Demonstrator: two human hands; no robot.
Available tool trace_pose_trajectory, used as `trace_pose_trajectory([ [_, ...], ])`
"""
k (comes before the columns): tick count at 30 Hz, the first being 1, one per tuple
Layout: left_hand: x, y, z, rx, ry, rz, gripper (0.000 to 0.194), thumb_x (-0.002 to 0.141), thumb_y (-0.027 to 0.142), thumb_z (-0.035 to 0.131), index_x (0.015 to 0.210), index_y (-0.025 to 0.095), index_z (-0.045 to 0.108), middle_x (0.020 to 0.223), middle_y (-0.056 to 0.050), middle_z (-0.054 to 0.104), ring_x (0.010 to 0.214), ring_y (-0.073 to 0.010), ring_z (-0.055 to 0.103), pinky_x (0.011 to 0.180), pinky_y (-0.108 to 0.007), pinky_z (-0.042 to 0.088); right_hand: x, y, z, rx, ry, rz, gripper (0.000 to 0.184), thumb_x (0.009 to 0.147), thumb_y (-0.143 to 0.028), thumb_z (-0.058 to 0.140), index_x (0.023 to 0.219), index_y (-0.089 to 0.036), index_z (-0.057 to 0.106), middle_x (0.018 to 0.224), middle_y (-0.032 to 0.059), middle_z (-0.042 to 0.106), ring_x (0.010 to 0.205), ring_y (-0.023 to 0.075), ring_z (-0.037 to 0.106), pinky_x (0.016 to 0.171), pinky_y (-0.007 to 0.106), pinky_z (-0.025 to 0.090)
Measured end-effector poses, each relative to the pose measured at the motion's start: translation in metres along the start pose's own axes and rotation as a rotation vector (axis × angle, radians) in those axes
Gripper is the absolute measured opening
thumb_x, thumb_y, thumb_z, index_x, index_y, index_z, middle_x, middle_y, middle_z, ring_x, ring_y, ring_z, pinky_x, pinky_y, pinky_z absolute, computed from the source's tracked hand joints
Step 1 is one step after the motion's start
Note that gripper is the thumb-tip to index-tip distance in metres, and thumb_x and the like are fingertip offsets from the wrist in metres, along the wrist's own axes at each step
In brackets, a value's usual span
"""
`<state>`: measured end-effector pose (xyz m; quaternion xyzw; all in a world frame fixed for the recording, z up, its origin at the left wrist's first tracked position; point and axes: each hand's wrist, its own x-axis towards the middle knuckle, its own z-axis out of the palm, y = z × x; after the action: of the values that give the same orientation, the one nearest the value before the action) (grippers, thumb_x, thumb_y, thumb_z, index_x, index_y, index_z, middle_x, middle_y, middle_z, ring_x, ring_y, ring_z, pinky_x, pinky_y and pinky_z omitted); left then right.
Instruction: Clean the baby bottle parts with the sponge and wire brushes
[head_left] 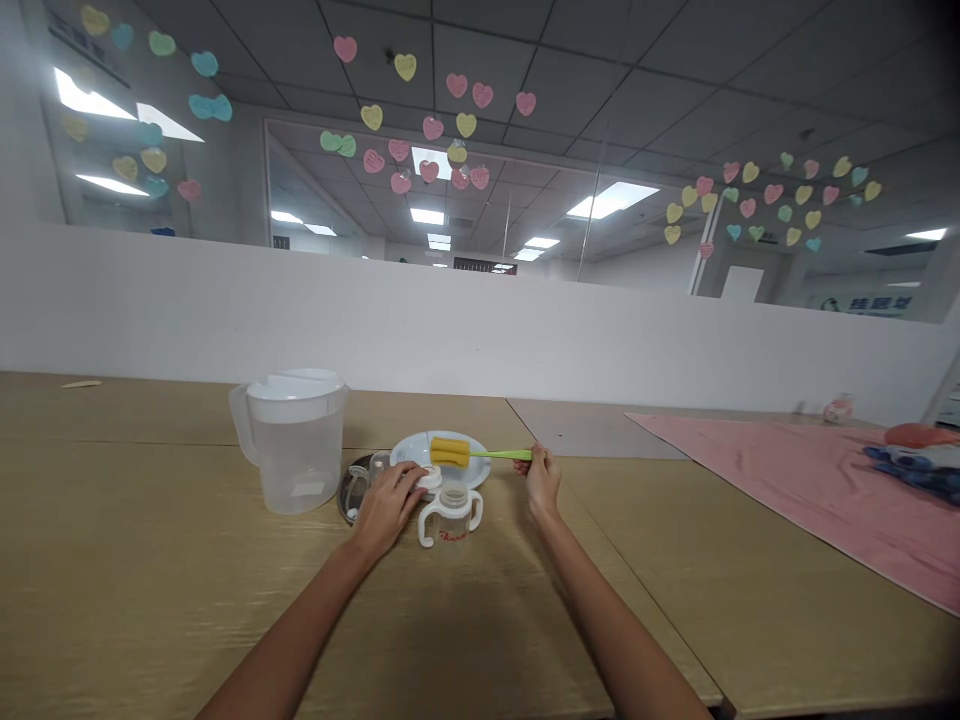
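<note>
My left hand rests over a white plastic cap, with the cap showing past the fingertips. It appears to grip the cap. Behind that hand, a clear bottle stands partly hidden on a round steel dish. My right hand pinches the end of the green handle of a yellow sponge bottle brush, whose head lies on a white plate. A clear baby cup with white twin handles stands in front of the plate. To the left stands a clear plastic pitcher with a white lid.
A pink cloth covers the table's right side, with a blue and orange soft toy on it. A small clear object stands beyond. A white partition runs along the table's far edge. A thin wooden stick lies far left.
</note>
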<state>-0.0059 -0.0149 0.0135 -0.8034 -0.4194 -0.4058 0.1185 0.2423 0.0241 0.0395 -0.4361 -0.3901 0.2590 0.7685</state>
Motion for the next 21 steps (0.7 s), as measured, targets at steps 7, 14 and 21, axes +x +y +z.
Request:
trace_pose_trajectory([
  [7,0.0023,0.0046,-0.0055,-0.058,-0.028,-0.006,0.028,0.09,0.032,0.036,0.11,0.021,0.051,0.113,-0.006,0.055,0.106,-0.0198,0.049,0.092,-0.037,0.04,-0.0079,-0.0038,0.0047,-0.034,-0.098,-0.042,0.041,0.074,-0.058,0.047,0.07,-0.018,0.05,0.048,-0.0005,0.056,0.042,0.0133,0.053,0.042,0.024,0.041],
  [14,0.0018,0.0062,-0.0051,-0.048,0.005,-0.005,0.022,0.088,0.03,0.04,0.104,0.02,0.051,0.109,-0.007,0.054,0.103,-0.0205,0.049,0.09,-0.036,0.041,-0.0049,-0.0008,0.0014,-0.05,-0.014,-0.015,0.037,0.076,-0.055,0.046,0.071,-0.018,0.049,0.048,-0.0011,0.056,0.045,0.0142,0.055,0.044,0.024,0.04],
  [21,0.0018,0.0091,-0.0073,-0.04,0.035,-0.021,0.019,0.087,0.03,0.041,0.101,0.02,0.05,0.108,-0.007,0.051,0.102,-0.0202,0.05,0.088,-0.034,0.042,-0.0057,-0.0002,0.0016,-0.041,-0.04,0.0,0.035,0.077,-0.053,0.045,0.07,-0.019,0.047,0.046,-0.0025,0.054,0.043,0.0131,0.052,0.043,0.023,0.039],
])
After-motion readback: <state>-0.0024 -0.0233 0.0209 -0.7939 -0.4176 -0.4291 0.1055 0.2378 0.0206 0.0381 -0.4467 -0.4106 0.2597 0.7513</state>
